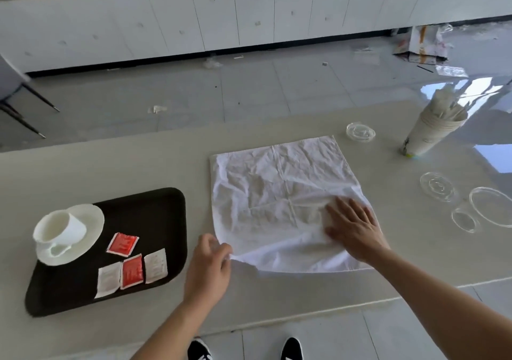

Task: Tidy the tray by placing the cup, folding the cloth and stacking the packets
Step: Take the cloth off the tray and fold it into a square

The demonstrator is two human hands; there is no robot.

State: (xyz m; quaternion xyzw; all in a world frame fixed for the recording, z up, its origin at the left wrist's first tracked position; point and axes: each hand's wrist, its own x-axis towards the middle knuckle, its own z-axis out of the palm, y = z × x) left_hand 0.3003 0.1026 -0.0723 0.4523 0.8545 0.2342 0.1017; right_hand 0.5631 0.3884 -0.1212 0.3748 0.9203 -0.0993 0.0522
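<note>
White cloth (279,201) spread flat on table (110,165) beside tray (155,221); near-left corner pinched by left hand (209,265), right hand (353,228) open, pressing flat. Risk: corner slipping, crooked fold.

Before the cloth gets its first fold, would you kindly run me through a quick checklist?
1. Cloth spread flat on the table: ok, only wrinkled.
2. Left hand pinching the near-left corner: ok.
3. Right hand flat, pinning the cloth: ok.
4. Nothing lying on the cloth: ok.
5. Cup on saucer, on the tray: ok.
6. Packets stacked: not ok, four lie apart.
</note>
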